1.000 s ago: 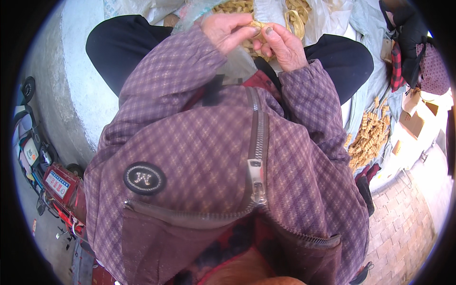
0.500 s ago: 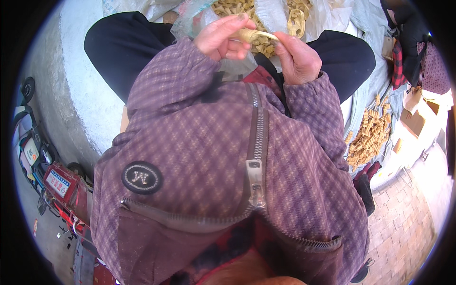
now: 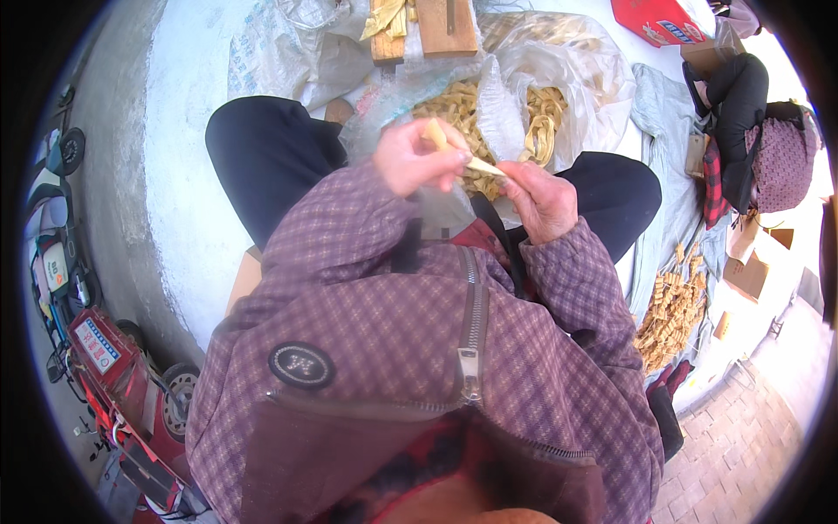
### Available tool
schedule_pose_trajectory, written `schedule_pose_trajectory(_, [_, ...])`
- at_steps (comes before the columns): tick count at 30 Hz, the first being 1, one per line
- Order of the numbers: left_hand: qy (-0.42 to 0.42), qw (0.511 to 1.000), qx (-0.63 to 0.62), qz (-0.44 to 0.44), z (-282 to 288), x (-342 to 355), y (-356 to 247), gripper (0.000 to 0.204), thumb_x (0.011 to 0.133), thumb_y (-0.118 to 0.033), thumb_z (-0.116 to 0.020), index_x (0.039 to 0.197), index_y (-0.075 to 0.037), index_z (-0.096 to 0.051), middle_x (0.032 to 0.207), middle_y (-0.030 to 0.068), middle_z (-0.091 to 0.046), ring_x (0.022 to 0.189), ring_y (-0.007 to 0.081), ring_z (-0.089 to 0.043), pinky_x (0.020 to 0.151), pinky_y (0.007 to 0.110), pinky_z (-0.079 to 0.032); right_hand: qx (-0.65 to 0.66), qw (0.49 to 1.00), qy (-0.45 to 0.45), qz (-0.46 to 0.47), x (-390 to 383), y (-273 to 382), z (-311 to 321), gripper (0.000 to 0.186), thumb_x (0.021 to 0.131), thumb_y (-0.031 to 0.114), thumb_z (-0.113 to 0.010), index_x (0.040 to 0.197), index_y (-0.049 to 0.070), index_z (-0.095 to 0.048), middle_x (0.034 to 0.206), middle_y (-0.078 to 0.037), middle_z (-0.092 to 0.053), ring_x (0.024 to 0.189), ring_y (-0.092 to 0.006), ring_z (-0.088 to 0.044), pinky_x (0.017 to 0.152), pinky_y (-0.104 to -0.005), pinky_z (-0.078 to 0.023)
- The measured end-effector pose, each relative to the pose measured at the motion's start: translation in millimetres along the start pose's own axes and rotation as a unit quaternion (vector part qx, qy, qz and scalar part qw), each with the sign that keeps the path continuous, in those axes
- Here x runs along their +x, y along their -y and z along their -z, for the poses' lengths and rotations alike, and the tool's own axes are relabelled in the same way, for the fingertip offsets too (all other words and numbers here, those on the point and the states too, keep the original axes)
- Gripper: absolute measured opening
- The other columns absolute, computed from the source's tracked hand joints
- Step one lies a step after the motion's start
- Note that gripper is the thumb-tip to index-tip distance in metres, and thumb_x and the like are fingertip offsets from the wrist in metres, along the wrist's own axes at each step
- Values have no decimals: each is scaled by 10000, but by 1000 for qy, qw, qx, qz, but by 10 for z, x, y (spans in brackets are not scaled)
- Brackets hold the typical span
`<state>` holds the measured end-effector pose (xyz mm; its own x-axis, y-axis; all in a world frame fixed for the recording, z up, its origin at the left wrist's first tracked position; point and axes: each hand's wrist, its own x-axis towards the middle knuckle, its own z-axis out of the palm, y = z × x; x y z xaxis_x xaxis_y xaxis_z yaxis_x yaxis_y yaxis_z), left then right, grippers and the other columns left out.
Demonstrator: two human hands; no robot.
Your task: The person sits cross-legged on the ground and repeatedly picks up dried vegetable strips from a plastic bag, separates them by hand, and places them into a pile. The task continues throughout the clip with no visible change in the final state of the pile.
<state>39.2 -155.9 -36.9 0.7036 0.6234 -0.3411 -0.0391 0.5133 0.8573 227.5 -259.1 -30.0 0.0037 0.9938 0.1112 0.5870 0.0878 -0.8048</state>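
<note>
Between my hands a pale yellow flat strip (image 3: 485, 166) is stretched above my lap. My left hand (image 3: 410, 159) is closed on one end, where a rolled or folded part (image 3: 436, 133) sticks up between the fingers. At the other end, my right hand (image 3: 543, 199) pinches the strip between thumb and fingers. Just beyond my hands, clear plastic bags (image 3: 594, 65) hold several heaps of similar yellow strips (image 3: 452, 109). My left fingers are slightly blurred, so the fold's exact form cannot be made out.
A wooden block (image 3: 446, 28) with strips beside it stands at the far side. To the right lie a pile of tan folded pieces (image 3: 670, 314), a cardboard box (image 3: 749, 275) and a red box (image 3: 650, 19). Another person's dark-clad leg (image 3: 740, 92) is at right; a red vehicle (image 3: 105, 349) at left.
The view has shifted, bringing the wooden block and red box in. My left hand has turned and closed around the rolled end; my right hand keeps its pinch.
</note>
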Motion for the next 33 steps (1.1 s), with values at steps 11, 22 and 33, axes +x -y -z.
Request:
schedule_pose_trajectory(11, [-121,959,82,-241,623,1182,-900,111,826,-90,-604,910,-16,-602,756,56,-613,618,83,-574,498,174,-406,-285,927,-110,217,1991,-222,324,116,835,197,-546,906,116,-587,774,-84,-597,703,-290,-596,606,-374,-478])
schedule_pose_trajectory(22, [-143,767,529,-334,279,580,-192,200,825,-201,-622,940,-42,-589,869,37,-590,814,150,-570,716,257,-443,-10,993,-119,22,1060,-220,37,184,826,128,-590,994,58,-618,795,-89,-631,703,-182,-618,632,-273,-483])
schedule_pose_trajectory(33, [108,964,-171,171,-175,318,347,406,905,-369,-469,1081,-13,-552,924,55,-586,792,108,-560,647,212,-464,156,981,-109,23,-53,273,-350,180,870,58,-543,1030,-13,-588,868,-78,-627,771,-133,-613,700,-224,-477])
